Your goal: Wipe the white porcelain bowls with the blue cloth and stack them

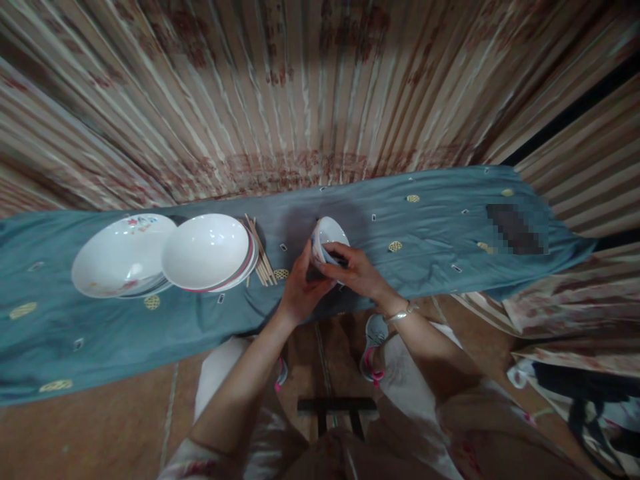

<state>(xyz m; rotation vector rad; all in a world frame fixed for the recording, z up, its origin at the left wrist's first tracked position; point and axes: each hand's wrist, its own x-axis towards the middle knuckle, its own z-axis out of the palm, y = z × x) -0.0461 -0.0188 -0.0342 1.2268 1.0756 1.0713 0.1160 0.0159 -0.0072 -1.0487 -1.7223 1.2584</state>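
Observation:
A small white bowl (334,231) with a blue pattern outside is tilted between my two hands over the cloth-covered table. My left hand (303,287) grips its left and lower side, fingers wrapped round the wall. On the near right side, my right hand (353,270) is closed on the rim, with fingers reaching over the edge. The fingers partly hide the bowl's lower side. To the left of my hands lie several wooden chopsticks (263,257). Beyond them stand a stack of white bowls (205,250) and a stack of larger flowered dishes (120,257).
A blue-green cloth (425,227) with yellow and white motifs covers the long, narrow table. Pleated curtains (310,87) hang close behind it. A dark pixelated patch (517,229) is at the right end. A black stool or stand (337,405) shows below, between my legs.

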